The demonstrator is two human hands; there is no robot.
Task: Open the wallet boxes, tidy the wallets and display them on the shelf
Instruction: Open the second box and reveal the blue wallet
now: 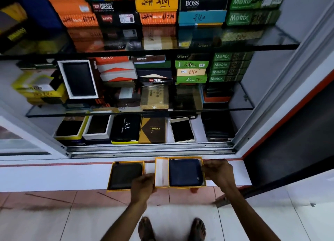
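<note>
A yellow open box with a navy zip wallet inside rests on the white ledge below the cabinet. My left hand grips the box's near left corner. My right hand pinches the wallet's right edge at the box's right side. To the left lies a second yellow box holding a black zip wallet, untouched.
The bottom shelf holds open boxes with dark wallets, an AX box and an Orbit box. Glass shelves above carry stacked Diesel, Boss and Matrix boxes. A sliding-door track and frame border the cabinet. My feet stand on tiled floor.
</note>
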